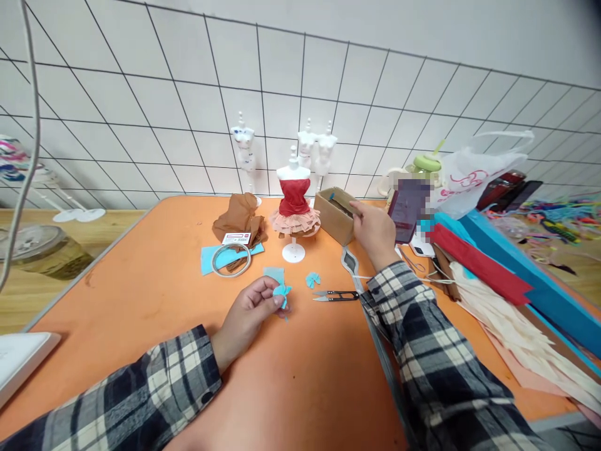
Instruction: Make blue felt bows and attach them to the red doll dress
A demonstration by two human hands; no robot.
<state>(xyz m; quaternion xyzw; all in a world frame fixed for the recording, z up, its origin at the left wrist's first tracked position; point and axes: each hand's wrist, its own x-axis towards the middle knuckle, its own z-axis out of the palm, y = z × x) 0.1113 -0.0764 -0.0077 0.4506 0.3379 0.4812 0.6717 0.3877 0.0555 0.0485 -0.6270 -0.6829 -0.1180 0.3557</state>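
Observation:
My left hand is closed in a pinch on a small light-blue fabric bow, held just above the table. A similar blue bow lies to its right, beside black-handled thread snips. Farther back, my right hand is at the right side of a small open cardboard box, fingers bent over its rim; part of the fingers is hidden. Between the hands stands a miniature dress form in a red bodice and a ruffled pink and brown skirt.
Brown sheer fabric, a blue strip and a metal ring lie left of the dress form. Several bare white forms stand behind. At right are a phone, a plastic bag and fabric strips.

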